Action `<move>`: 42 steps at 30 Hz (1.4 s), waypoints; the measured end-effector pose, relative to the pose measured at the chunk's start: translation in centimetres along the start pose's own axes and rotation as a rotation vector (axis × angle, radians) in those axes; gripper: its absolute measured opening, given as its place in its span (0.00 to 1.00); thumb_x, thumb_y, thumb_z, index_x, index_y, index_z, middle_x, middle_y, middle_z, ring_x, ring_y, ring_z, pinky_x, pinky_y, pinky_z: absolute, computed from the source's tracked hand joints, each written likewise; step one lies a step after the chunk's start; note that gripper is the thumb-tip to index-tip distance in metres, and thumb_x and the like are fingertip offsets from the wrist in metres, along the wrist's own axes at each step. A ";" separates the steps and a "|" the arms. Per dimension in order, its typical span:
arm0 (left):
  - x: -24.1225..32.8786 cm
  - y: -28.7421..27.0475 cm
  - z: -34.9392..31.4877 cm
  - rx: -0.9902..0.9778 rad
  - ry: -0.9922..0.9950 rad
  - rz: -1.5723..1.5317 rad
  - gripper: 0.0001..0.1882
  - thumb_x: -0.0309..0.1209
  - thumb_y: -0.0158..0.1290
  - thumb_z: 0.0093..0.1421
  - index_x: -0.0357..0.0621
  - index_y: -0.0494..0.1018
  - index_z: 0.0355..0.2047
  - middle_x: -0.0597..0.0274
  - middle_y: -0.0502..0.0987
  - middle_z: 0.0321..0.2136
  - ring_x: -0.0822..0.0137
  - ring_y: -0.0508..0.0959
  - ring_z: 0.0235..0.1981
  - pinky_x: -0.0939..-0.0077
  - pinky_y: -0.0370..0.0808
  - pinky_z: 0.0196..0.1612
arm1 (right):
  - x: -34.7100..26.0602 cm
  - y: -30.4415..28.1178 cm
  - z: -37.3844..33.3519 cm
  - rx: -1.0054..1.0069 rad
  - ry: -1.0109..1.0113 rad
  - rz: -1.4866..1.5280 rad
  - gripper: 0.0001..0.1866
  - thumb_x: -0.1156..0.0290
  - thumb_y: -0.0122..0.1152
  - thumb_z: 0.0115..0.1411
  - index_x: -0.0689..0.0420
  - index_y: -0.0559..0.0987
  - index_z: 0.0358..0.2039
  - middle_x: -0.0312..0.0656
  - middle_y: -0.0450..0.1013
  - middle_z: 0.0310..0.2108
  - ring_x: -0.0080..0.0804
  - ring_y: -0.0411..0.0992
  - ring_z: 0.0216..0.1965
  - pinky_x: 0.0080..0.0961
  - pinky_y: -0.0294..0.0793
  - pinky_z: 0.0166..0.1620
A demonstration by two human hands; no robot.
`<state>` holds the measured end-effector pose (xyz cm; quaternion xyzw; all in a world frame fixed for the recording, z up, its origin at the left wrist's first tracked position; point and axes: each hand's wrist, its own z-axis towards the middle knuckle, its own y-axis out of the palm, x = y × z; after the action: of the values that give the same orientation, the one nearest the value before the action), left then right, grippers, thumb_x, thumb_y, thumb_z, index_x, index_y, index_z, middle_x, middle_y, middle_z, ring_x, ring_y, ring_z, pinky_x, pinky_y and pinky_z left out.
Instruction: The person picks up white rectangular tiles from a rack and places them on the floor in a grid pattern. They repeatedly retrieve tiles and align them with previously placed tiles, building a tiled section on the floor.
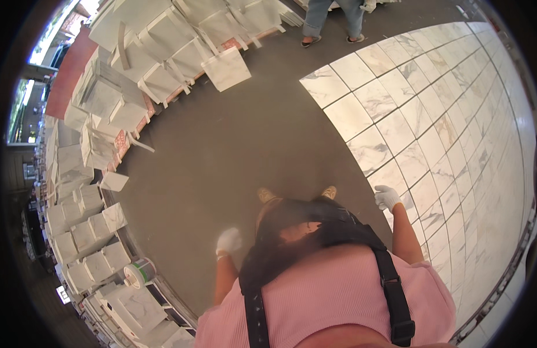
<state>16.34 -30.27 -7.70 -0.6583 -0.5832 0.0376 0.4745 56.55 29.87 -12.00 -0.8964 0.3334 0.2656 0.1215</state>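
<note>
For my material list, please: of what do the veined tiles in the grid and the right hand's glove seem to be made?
Tiles: ceramic or stone, smooth-looking, perhaps slightly glossy; the grey veins on white leave both open.
Glove: probably fabric, matte white; it shows no shine, weave too small to tell.

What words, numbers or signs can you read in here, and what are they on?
None can be read.
Tub with a green-banded label: marks too small and blurred to read.
Small bright white panel at far left: dark marks, too blurred to read.
Left gloved hand and right gloved hand: no writing I can make out.
</note>
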 end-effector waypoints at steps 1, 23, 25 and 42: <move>-0.5 -0.5 0.2 -0.012 0.164 0.358 0.09 0.37 0.57 0.53 0.44 0.77 0.24 0.49 0.78 0.28 0.47 0.78 0.32 0.52 0.76 0.35 | 0.4 1.0 0.5 0.085 0.026 -0.160 0.26 0.77 0.57 0.58 0.64 0.71 0.59 0.43 0.74 0.30 0.36 0.72 0.23 0.29 0.67 0.22; -20.5 -10.3 0.6 0.381 -0.595 -1.373 0.18 0.35 0.57 0.64 0.43 0.75 0.53 0.64 0.78 0.31 0.69 0.78 0.28 0.73 0.77 0.31 | -15.2 34.2 6.0 -0.337 0.173 -0.405 0.23 0.66 0.50 0.63 0.50 0.71 0.59 0.45 0.75 0.30 0.39 0.73 0.29 0.38 0.71 0.24; -19.2 -12.6 1.7 0.363 -0.318 -1.543 0.18 0.35 0.56 0.65 0.41 0.75 0.53 0.64 0.78 0.31 0.70 0.78 0.29 0.73 0.76 0.31 | -17.7 36.5 7.4 -0.262 0.114 -0.646 0.24 0.74 0.56 0.61 0.54 0.73 0.59 0.45 0.78 0.33 0.38 0.76 0.26 0.38 0.75 0.23; -27.4 -14.4 -4.0 0.243 -0.949 -0.678 0.10 0.33 0.55 0.59 0.47 0.77 0.41 0.60 0.81 0.33 0.56 0.82 0.32 0.62 0.81 0.34 | -40.5 73.5 22.9 -0.525 0.010 -1.078 0.18 0.71 0.54 0.62 0.50 0.78 0.54 0.38 0.78 0.27 0.36 0.73 0.20 0.35 0.75 0.26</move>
<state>-0.46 -56.47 -9.69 -0.2878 -0.9006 0.2405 0.2194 -26.97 5.55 -11.43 -0.9404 -0.2446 0.2359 0.0120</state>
